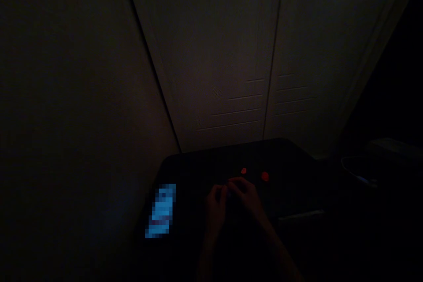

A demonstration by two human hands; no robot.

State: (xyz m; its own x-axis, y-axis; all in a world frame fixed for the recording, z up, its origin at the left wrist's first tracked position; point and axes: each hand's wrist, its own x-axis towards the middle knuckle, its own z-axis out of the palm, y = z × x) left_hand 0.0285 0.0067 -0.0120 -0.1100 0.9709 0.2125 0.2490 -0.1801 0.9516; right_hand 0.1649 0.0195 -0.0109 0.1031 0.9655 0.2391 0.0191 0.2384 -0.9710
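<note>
Both hands meet over a dark table top, fingertips close together. My left hand [216,200] has its thumb and fingers bent into a pinch. My right hand [246,191] is curled the same way, its fingertips almost against those of the left. Something small and bluish may sit between them, but it is too dark to make out. Just beyond the right hand lies a small orange-red piece [243,170]. A rounder red piece [265,176] rests to the right of it.
A lit, blurred screen, apparently a phone [161,211], lies at the table's left side. Pale panels [214,53] rise behind the table [198,163]. A white cable [358,178] shows at the right. A pale strip [302,216] runs near the table's front right. The room is very dark.
</note>
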